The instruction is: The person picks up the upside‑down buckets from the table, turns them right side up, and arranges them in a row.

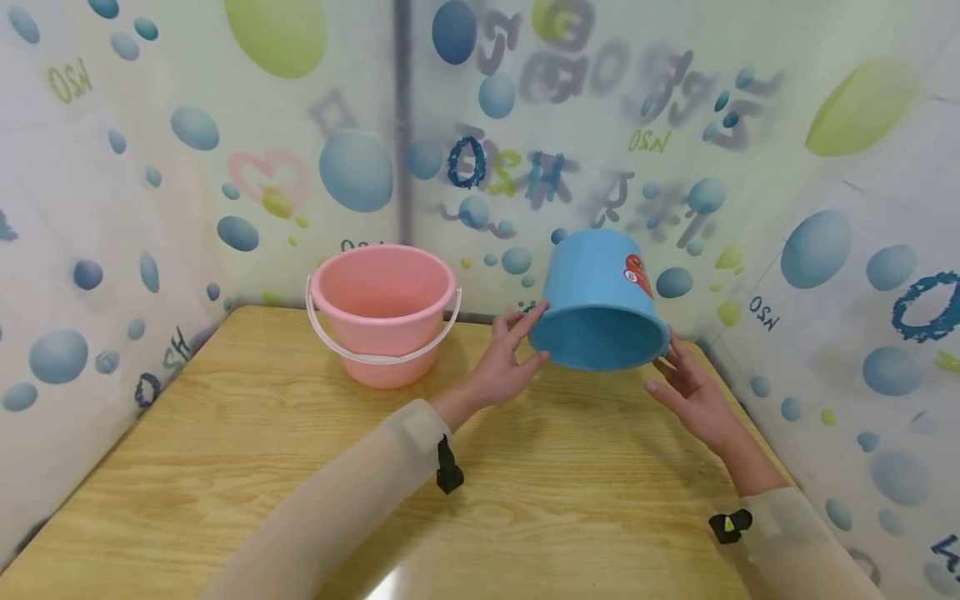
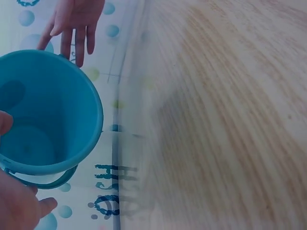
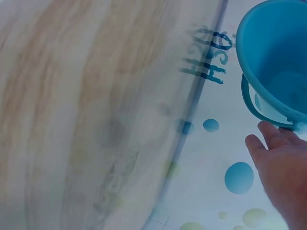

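A light blue bucket (image 1: 600, 275) with a red label is tipped over above the table, its mouth facing down and toward me. At its left rim, my left hand (image 1: 498, 367) grips the edge; in the left wrist view the thumb (image 2: 5, 123) lies over the mouth. My right hand (image 1: 697, 400) touches the right rim with extended fingers, thumb apart from it. In the right wrist view, those fingertips (image 3: 268, 129) meet the bucket near its blue handle (image 3: 254, 108). A pink bucket (image 1: 386, 333) stands upright to the left, its white handle (image 1: 382, 359) hanging down in front.
The wooden table (image 1: 225, 467) runs back to a patterned wall sheet (image 1: 172, 192) with balloon-like shapes and letters. More of this sheet closes in the left and right sides. The right hand is close to the table's right edge.
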Demonstrator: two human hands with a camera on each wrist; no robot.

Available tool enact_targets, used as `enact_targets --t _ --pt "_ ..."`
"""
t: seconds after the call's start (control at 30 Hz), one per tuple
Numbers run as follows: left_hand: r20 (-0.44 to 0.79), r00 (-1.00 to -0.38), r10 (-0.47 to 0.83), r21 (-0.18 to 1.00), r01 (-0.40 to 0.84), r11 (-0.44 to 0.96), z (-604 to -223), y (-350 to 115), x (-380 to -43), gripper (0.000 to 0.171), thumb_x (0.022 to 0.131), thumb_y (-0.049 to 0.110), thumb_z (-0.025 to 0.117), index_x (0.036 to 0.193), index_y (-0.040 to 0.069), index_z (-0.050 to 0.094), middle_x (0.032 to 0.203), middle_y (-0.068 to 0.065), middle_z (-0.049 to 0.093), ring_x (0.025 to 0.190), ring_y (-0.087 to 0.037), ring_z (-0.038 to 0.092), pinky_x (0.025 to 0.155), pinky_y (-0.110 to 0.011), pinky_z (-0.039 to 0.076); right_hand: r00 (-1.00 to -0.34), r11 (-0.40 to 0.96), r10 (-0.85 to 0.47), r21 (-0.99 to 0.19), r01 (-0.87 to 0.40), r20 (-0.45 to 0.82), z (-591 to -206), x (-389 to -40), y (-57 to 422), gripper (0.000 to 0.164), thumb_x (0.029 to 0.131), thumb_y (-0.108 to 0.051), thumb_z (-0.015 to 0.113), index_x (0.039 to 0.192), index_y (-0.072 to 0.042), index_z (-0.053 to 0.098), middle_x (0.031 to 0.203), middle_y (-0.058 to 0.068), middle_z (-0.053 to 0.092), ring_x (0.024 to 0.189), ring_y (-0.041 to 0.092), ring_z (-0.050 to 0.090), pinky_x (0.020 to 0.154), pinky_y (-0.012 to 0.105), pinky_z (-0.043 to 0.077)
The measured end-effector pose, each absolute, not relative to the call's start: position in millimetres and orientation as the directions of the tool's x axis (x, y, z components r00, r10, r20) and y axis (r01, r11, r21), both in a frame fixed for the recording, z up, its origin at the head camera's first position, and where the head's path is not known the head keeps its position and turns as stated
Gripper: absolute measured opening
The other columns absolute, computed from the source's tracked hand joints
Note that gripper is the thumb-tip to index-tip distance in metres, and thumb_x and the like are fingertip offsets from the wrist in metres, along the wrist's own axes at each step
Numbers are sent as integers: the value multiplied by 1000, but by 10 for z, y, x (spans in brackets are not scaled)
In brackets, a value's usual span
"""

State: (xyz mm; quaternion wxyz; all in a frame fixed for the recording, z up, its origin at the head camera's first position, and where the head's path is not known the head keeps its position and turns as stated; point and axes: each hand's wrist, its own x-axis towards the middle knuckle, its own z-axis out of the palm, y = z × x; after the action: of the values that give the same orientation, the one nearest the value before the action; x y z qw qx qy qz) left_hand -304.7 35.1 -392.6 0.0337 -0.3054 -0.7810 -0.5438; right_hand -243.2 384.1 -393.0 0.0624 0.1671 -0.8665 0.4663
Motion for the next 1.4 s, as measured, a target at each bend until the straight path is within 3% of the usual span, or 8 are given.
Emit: enact_targets --t 0.47,0.7,0.77,0.83,1.03,1.2,1.23,1.4 --pt "332 -714 617 771 582 259 -3726 314 -3097 120 96 10 83 179 34 -1 173 -19 12 158 -41 24 128 -64 38 -921 512 -267 -768 -385 283 -3849 -2414 3857 111 105 -3 72 177 -37 -6 182 29 12 153 63 38 96 9 53" --pt "271 -724 635 783 549 293 -3729 255 -3130 131 93 11 89 177 36 -9 175 -14 11 160 -39 25 130 -60 39 -916 545 -255 -736 -401 311 -3805 -2409 3898 106 104 -5 75 178 -33 5 186 12 12 151 2 45 107 3 40" --pt "274 -725 633 781 551 293 -3722 245 -3132 133 93 13 90 177 36 -10 175 -15 11 160 -38 26 130 -59 39 -914 567 -256 -717 -405 314 -3780 -2415 3901 105 103 -6 76 178 -33 7 186 9 13 147 -5 43 106 5 39" --pt "280 -723 631 781 554 288 -3720 234 -3138 134 92 14 91 177 35 -10 174 -17 13 159 -39 28 130 -58 40 -916 595 -252 -696 -402 313 -3760 -2417 3903 106 102 -7 78 178 -34 8 186 9 15 149 0 44 106 11 40" --pt "297 -720 627 794 551 256 -3752 193 -3180 135 91 17 93 178 29 -9 171 -21 21 156 -42 35 126 -61 44 -920 639 -231 -664 -388 315 -3691 -2429 3902 106 102 -9 79 178 -34 10 185 14 19 155 51 40 102 38 40" --pt "291 -734 614 812 529 247 -3755 149 -3204 134 90 20 94 178 32 -7 171 -20 24 157 -42 35 126 -65 43 -928 648 -225 -665 -370 297 -3642 -2443 3897 103 103 -13 78 178 -35 11 183 14 23 156 53 37 103 43 39" --pt "287 -736 614 821 519 238 -3748 143 -3208 133 90 20 93 178 33 -6 171 -19 25 158 -41 35 126 -65 43 -928 644 -224 -669 -371 298 -3635 -2444 3892 102 103 -13 78 178 -35 12 183 15 24 157 50 37 104 45 39" --pt "277 -730 624 858 481 182 -3715 124 -3236 128 93 21 91 177 35 -5 171 -18 26 157 -35 32 120 -60 51 -919 597 -231 -699 -394 320 -3637 -2466 3889 94 106 -11 73 177 -34 17 183 12 28 152 -2 39 106 33 39"
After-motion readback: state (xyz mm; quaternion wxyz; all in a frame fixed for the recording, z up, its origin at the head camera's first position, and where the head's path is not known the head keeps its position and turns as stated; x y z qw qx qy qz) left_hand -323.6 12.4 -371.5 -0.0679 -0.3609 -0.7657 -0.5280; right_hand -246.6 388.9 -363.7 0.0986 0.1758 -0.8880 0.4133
